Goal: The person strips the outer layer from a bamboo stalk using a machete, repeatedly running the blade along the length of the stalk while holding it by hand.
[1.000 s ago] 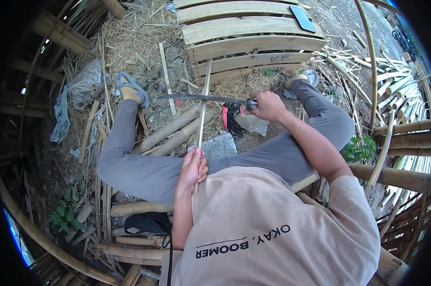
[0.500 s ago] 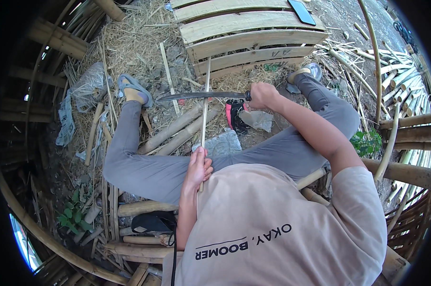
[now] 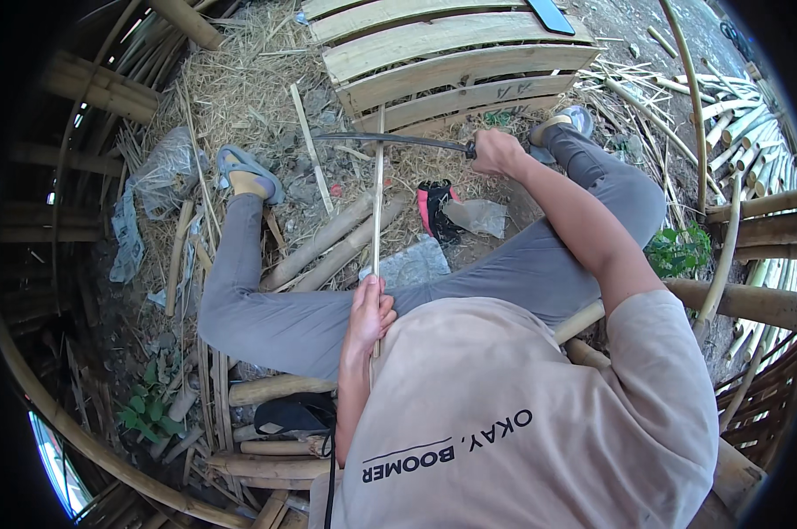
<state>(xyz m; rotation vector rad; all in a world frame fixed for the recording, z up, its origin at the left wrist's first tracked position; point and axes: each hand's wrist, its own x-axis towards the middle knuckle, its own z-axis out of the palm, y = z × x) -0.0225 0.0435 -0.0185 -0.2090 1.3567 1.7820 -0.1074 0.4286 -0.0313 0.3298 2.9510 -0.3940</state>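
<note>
From my end, the closed right hand [image 3: 499,154] hides most of the long knife [image 3: 416,139]'s handle, and I can't tell whether the edge bites into the pale strip [image 3: 378,207] it crosses. Left-hand fingers [image 3: 371,298] cover part of that strip's lower stretch. At the top of my view I lose the far side of the slatted crate [image 3: 460,69] and the upper end of the phone [image 3: 551,16]; the bottom edge cuts off the beige shirt [image 3: 486,353]. A plastic scrap [image 3: 479,219] partly covers a black-and-pink item [image 3: 435,212] whose kind I can't make out. The fisheye rim clips the stacked poles [image 3: 751,145].
</note>
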